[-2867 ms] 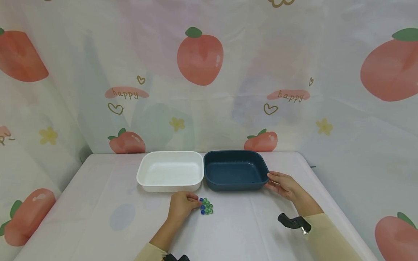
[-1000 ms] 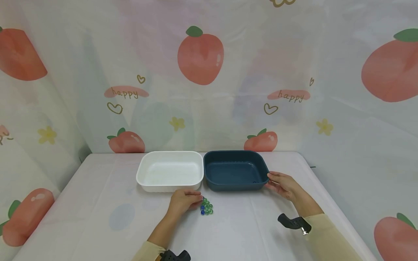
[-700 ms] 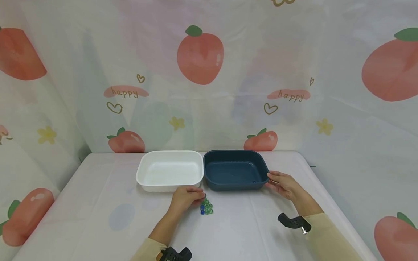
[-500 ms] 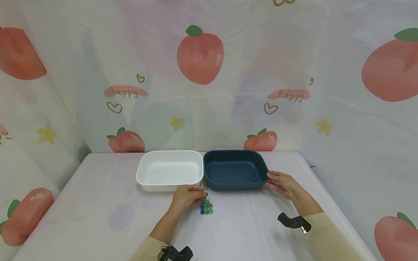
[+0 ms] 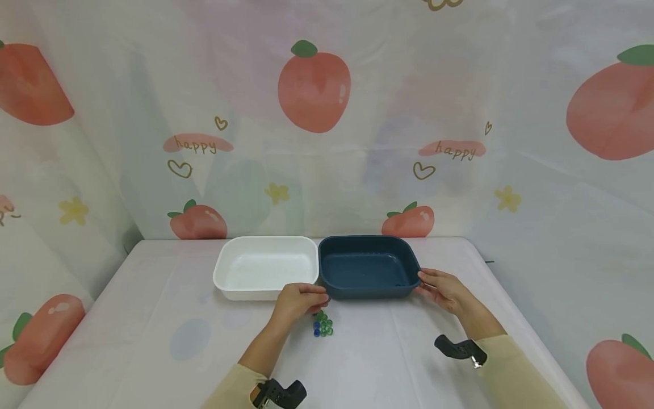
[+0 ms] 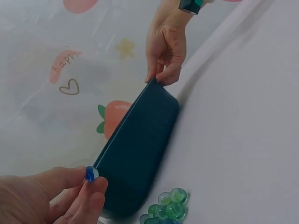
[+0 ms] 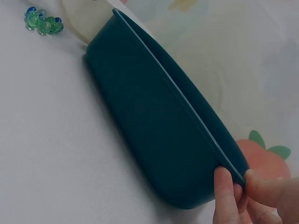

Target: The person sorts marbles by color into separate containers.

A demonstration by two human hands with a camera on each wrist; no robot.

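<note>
My left hand (image 5: 298, 301) pinches a blue marble (image 6: 91, 174) between thumb and fingertips, beside the near left corner of the dark blue basin (image 5: 370, 293). In the head view that marble is almost hidden by the fingers. On the cloth just below this hand lies a cluster of green marbles (image 5: 324, 324) and blue marbles (image 5: 317, 333), several in all. My right hand (image 5: 445, 291) grips the basin's right rim, thumb and fingers on either side of the wall. A small dark spot, perhaps a marble, shows inside the basin near its front right.
A white basin (image 5: 265, 296) stands left of the dark blue one, their sides touching or nearly so. Both sit at the back of a table covered by a white cloth (image 5: 378, 363). Behind them hangs a peach-patterned backdrop (image 5: 347, 182).
My left hand has taken a blue marble from the cluster and carried it up and right to the dark blue basin's near corner. The dark spot inside appeared earlier. My right hand stays put.
</note>
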